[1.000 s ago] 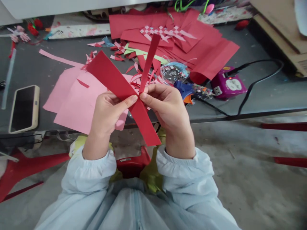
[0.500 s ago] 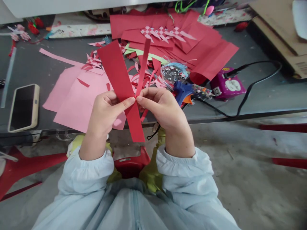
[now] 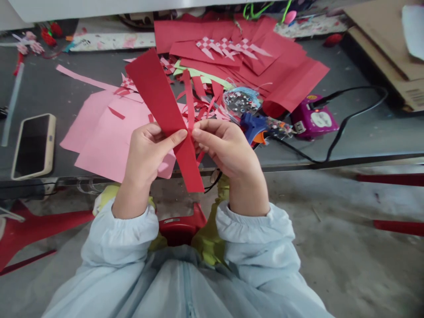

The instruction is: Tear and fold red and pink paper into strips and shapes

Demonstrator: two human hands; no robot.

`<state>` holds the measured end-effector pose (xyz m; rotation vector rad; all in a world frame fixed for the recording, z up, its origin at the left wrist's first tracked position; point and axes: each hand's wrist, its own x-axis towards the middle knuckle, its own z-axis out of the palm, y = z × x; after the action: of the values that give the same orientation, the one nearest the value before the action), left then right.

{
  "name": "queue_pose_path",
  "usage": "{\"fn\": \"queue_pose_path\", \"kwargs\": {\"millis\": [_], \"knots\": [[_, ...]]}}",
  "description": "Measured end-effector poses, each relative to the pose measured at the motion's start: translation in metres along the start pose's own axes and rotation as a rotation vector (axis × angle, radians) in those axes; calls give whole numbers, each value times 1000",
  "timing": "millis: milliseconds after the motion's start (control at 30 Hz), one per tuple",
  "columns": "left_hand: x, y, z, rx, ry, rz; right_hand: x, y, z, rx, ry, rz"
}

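A wide red paper strip (image 3: pixel 159 99) is pinched between the thumb and fingers of my left hand (image 3: pixel 147 152), and it runs from upper left down to lower right in front of the table edge. My right hand (image 3: pixel 228 148) pinches a narrow red strip (image 3: pixel 188 104) that stands up right beside the wide one, where the two meet at my fingertips. Both hands hover over the near edge of the grey table (image 3: pixel 49 95). Pink paper sheets (image 3: pixel 102 132) lie under my left hand.
Red paper sheets (image 3: pixel 281 66) with woven pink-and-red pieces (image 3: pixel 228 46) lie at the back. A blue glue gun (image 3: pixel 253 126), a purple device (image 3: pixel 314 117) with a black cable (image 3: pixel 351 115), and a phone (image 3: pixel 33 145) sit on the table. Cardboard (image 3: pixel 380 39) lies far right.
The wide red strip has swung from a low slant to a steeper angle. The narrow strip has tilted from leaning right to nearly upright and looks shorter.
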<state>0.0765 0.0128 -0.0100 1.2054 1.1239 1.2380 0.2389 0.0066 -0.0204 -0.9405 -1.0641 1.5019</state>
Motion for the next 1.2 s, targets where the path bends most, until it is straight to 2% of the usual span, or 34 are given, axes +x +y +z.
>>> {"fn": "queue_pose_path", "kwargs": {"millis": [100, 267, 433, 633, 867, 1200], "knots": [[1, 0, 0, -25, -11, 23, -1, -1, -3, 1, -39, 35], [0, 2, 0, -6, -61, 1, -2, 1, -2, 12, 18, -4], [-1, 1, 2, 14, -16, 21, -3, 3, 2, 7, 75, -86], [1, -2, 2, 3, 4, 37, -2, 6, 3, -1, 117, -90], [1, -2, 0, 11, -82, 17, 0, 9, 2, -33, 127, -148], [2, -3, 2, 1, -38, 30, -1, 7, 5, -38, 157, -166]]}}
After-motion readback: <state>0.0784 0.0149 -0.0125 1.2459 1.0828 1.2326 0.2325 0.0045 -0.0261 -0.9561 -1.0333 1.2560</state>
